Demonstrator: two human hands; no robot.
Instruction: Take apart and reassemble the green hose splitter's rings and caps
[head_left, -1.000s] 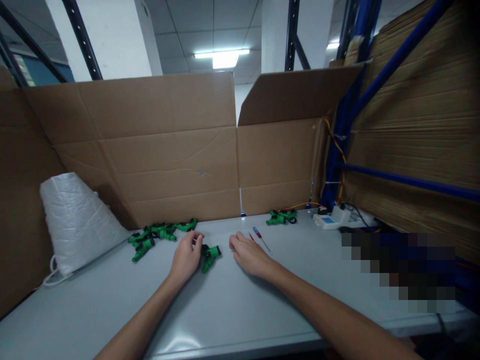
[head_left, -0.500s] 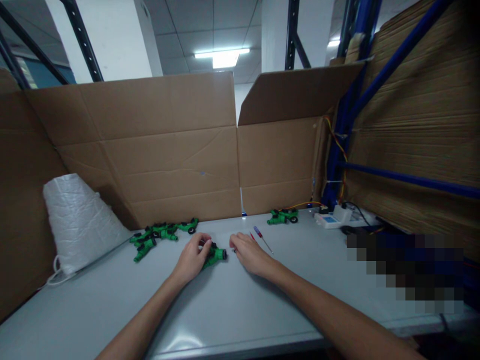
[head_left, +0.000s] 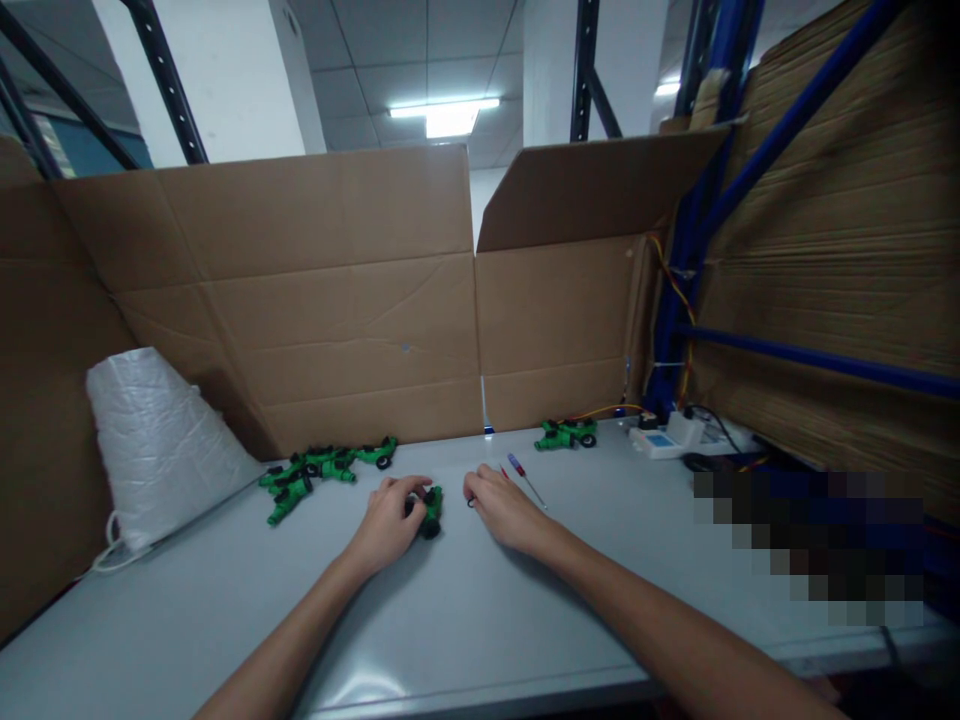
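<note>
A green toy vehicle with black parts is in my left hand, whose fingers curl over it from the left, hiding part of it. Just across a small gap, my right hand is closed near the tabletop. A small dark ring-shaped piece, perhaps a wheel, shows at its fingertips. Behind that hand lies a screwdriver with a purple and red handle, its shaft pointing toward me. The tip of a second, red tool is partly covered by the hand.
Several green toy vehicles cluster at the back left, and another green toy vehicle stands at the back right. A white padded bag leans at left. Cardboard walls enclose the table; a power strip sits at right.
The toy vehicle in my left hand has turned, so its end now points more toward me. My right hand has shifted slightly right, and the dark ring shows more clearly.
</note>
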